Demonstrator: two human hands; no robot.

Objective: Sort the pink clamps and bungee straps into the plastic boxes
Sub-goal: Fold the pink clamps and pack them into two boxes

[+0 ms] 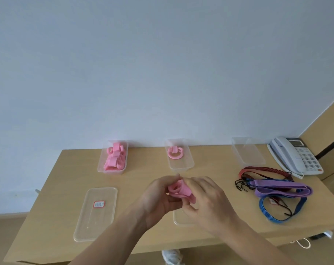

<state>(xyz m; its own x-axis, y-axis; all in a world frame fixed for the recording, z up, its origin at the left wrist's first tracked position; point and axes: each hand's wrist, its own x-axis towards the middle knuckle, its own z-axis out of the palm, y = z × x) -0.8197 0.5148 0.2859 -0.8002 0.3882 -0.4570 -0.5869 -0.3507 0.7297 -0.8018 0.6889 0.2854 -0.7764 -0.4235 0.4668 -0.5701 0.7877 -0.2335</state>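
Both arms come in bare from the near side and meet in the middle, above the bench [53, 188]. The left grip [158, 196] has its wrist bent and its palm turned toward the other hand, with the fingers curled round a pink clamp [178, 190]. The right grip [206, 199] shows its back, knuckles up, fingers folded onto the same clamp from the other side. So both grips are clamped on it, and it's held up off the bench between them.

Right underneath the grips a clear lid [178, 219] pokes out, mostly hidden. Left of the grips, a bit nearer, lies a labelled lid [89, 224] with a red-edged sticker.

Just beyond the grips sits the middle box [181, 165] with one pink clamp in it. Further left at the back is the stuffed box [100, 167], full of pink clamps, and far off right at the back there's a third box [246, 153].

Right of the grips, well apart, the bungee straps [283, 186] lie in a heap of red, purple and blue with black hooks. A desk phone [296, 155] sits behind them.
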